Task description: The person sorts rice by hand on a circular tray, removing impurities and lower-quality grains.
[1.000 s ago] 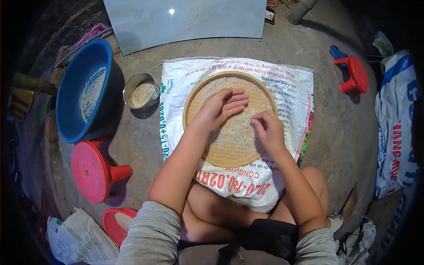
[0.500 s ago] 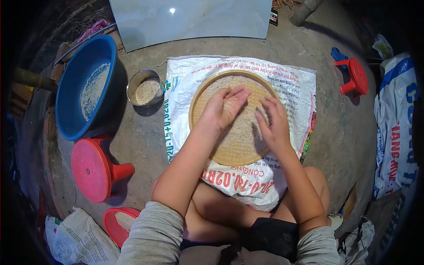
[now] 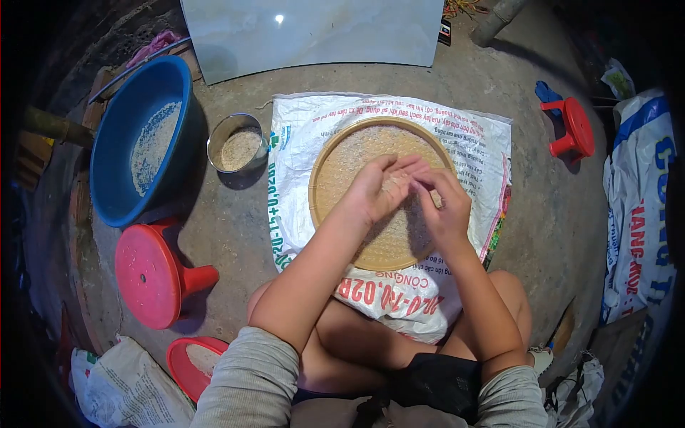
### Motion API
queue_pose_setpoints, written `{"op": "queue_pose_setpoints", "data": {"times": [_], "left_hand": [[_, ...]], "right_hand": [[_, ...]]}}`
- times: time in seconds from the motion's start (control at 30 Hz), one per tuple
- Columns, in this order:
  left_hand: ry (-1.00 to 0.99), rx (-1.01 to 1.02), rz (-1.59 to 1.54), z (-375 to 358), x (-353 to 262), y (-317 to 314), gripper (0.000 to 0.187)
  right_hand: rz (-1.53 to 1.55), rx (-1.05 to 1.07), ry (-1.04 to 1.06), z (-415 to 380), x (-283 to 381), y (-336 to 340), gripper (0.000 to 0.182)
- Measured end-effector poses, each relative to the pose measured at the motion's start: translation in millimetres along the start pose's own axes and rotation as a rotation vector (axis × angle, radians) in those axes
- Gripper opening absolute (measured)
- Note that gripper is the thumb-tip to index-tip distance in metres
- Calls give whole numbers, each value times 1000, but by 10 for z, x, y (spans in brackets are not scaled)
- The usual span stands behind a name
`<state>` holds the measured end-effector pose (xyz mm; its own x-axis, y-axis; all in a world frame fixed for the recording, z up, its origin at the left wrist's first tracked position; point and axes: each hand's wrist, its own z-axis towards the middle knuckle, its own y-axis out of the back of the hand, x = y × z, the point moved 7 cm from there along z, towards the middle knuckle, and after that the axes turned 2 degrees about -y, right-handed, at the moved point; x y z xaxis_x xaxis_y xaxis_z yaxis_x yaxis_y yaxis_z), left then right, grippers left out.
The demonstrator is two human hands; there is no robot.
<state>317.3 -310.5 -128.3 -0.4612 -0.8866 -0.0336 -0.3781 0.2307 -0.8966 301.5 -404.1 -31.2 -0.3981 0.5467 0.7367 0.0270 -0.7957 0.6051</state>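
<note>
A round, shallow woven tray [image 3: 313, 175] with a thin layer of rice grains [image 3: 360, 148] rests on a white printed sack [image 3: 291, 207]. Over its middle, my left hand [image 3: 383, 191] is cupped palm up, with some grains lying in the palm. My right hand [image 3: 449, 212] comes in from the right, its thumb and fingertips pinched together at the left fingers. What sits between those fingertips is too small to make out. Both hands hover above the tray and shade part of it.
To the left stand a metal pot [image 3: 237, 165] of grain, a big blue basin [image 3: 105, 171] and a pink stool [image 3: 146, 274]. A red bowl [image 3: 187, 385] sits lower left. At right are a small red stool [image 3: 576, 128] and a printed sack [image 3: 635, 235]. A glossy panel [image 3: 314, 36] lies ahead.
My left hand has moved right and slightly down, still cupped. My right hand's spread fingers have closed into a pinch and now meet the left hand.
</note>
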Motion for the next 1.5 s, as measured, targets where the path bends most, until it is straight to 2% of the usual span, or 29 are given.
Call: {"op": "queue_pose_setpoints", "data": {"times": [0.07,0.13,0.17,0.27,0.33,0.4,0.53,0.6,0.73,0.83,0.87,0.93,0.97,1.0,1.07,1.2,1.27,1.3,1.37,1.43,1.5], "left_hand": [[26,59,67,-19,64,-31,39],[-35,-43,205,-27,41,-1,37],[-35,26,86,-41,15,-65,36],[-95,14,-1,-47,-212,-58,35],[-174,7,-32,-136,-455,-114,34],[-509,-112,190,-344,-939,-176,32],[-985,-220,303,-981,-1865,-86,32],[-1145,-297,302,-1244,-2230,100,33],[-1249,-454,424,-1594,-2427,152,37],[-1145,-733,790,-1542,-2528,309,49],[-1145,-734,784,-1498,-2520,366,49],[-1151,-940,1264,-1450,-2398,177,50],[-1173,-981,1408,-1271,-2475,330,48],[-1170,-978,1406,-1224,-2389,297,48],[-1232,-739,1455,-1025,-1963,-22,45],[-794,-220,927,-517,-1072,-251,40],[-451,-83,659,-305,-605,-238,44],[-451,-81,658,-242,-526,-182,44],[-154,-87,649,-56,-227,66,46],[-119,-72,562,-39,-141,76,46],[-25,2,465,-13,-69,76,45]], "right_hand": [[-17,15,69,9,87,1,18],[-164,-30,159,13,161,4,27],[-156,2,129,9,54,-3,37],[-220,-42,93,-29,-179,-13,40],[-241,13,103,-82,-288,-90,43],[-362,124,128,-155,-347,-223,46],[-428,152,157,-202,-353,-286,48],[-419,117,133,-226,-387,-309,48],[-376,72,156,-291,-469,-395,46],[-381,42,159,-282,-445,-396,43],[-384,46,163,-277,-443,-404,43],[-371,28,170,-282,-443,-396,41],[-375,30,170,-281,-436,-398,41],[-345,4,178,-277,-413,-385,38],[-317,-21,182,-282,-398,-357,35],[-279,36,179,-283,-406,-365,21],[-255,61,179,-264,-411,-356,18],[-253,48,199,-239,-398,-332,16],[-250,34,217,-207,-355,-293,15],[-95,-41,-36,-143,-416,-174,17],[-82,-78,42,-80,-247,-105,19]]}}
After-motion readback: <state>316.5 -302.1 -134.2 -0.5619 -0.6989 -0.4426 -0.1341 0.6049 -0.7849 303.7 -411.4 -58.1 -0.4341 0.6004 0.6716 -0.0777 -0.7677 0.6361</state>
